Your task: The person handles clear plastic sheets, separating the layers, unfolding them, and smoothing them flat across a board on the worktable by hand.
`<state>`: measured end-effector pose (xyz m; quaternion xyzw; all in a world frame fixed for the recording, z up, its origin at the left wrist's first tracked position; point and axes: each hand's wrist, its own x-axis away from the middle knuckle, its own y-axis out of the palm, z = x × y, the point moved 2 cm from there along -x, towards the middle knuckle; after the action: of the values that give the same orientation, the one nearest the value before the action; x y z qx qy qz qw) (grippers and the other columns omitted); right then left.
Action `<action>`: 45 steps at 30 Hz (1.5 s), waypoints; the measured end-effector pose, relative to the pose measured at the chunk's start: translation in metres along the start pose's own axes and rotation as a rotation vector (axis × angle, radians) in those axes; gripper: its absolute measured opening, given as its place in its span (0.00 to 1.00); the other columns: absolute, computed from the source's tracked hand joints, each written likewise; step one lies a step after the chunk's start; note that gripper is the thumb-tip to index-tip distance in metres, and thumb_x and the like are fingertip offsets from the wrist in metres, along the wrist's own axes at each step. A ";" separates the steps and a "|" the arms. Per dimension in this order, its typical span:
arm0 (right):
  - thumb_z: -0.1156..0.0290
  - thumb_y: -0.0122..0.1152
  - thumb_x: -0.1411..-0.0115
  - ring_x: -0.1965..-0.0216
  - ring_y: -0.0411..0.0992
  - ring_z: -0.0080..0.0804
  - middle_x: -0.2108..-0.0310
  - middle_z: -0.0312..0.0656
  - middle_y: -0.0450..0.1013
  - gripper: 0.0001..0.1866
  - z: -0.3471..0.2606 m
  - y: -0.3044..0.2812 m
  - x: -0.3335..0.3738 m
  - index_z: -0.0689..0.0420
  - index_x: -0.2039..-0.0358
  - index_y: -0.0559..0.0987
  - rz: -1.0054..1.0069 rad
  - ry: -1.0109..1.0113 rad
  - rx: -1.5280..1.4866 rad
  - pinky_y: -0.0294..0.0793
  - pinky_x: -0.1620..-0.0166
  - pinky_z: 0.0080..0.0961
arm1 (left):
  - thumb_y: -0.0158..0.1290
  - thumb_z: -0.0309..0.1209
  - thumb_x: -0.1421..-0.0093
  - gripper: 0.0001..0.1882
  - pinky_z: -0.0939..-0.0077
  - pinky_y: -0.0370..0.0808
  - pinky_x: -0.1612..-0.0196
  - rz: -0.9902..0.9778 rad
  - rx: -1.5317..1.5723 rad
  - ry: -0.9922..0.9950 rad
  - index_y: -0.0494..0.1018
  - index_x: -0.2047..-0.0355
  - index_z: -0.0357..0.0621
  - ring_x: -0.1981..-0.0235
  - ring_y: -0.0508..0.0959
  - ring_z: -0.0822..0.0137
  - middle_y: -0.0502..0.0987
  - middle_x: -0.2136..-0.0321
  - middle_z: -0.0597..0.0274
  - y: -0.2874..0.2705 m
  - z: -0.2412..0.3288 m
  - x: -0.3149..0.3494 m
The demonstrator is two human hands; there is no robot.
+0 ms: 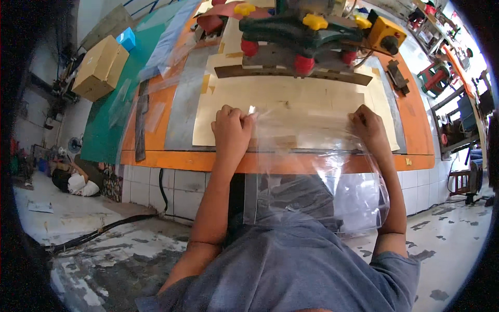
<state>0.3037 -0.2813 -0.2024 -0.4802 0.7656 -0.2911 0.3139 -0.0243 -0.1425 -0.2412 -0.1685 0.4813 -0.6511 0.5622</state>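
Observation:
A clear plastic sheet (312,162) spans the space between my hands and droops over the front edge of the bench toward my lap. Whether it is a single sheet or a bag, I cannot tell. Its upper left corner is pinched in my closed left hand (231,130). My right hand (370,127), fingers also closed, grips the upper right edge. Under the sheet's upper part lies a pale yellow board (223,117) with tape patches. Just beyond, a dark metal bar (291,74) crosses the board beneath a dark green press head (299,34) with red and yellow knobs.
The orange bench (192,160) carries a long dark metal strip (140,119) at left and a metal block (397,78) at right. A yellow control box (387,35) sits beside the press. On a green surface (104,130) stands a cardboard box (101,67). Another person (80,182) is low at far left.

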 end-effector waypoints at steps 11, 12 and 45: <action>0.67 0.61 0.36 0.79 0.66 0.38 0.80 0.52 0.70 0.15 0.015 0.005 -0.015 0.63 0.72 0.70 -0.031 0.130 0.062 0.70 0.71 0.35 | 0.64 0.38 0.45 0.13 0.53 0.65 0.55 0.047 -0.038 -0.052 0.76 0.75 0.43 0.58 0.72 0.53 0.72 0.66 0.57 0.003 0.011 -0.008; 0.67 0.61 0.36 0.78 0.66 0.37 0.80 0.52 0.70 0.15 0.019 0.004 -0.015 0.63 0.73 0.69 -0.030 0.101 0.032 0.71 0.70 0.35 | 0.64 0.38 0.45 0.13 0.52 0.65 0.55 0.032 -0.024 -0.057 0.76 0.75 0.43 0.57 0.72 0.53 0.72 0.65 0.57 0.002 0.012 -0.008; 0.70 0.63 0.38 0.81 0.69 0.35 0.82 0.46 0.70 0.13 0.049 0.006 -0.016 0.61 0.74 0.70 0.092 -0.136 0.156 0.69 0.74 0.33 | 0.62 0.41 0.42 0.15 0.52 0.66 0.54 -0.005 -0.085 -0.038 0.79 0.72 0.40 0.56 0.72 0.53 0.76 0.65 0.54 0.007 0.023 -0.008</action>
<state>0.3425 -0.2716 -0.2348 -0.4372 0.7389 -0.3019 0.4145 -0.0004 -0.1448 -0.2336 -0.2056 0.4973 -0.6282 0.5619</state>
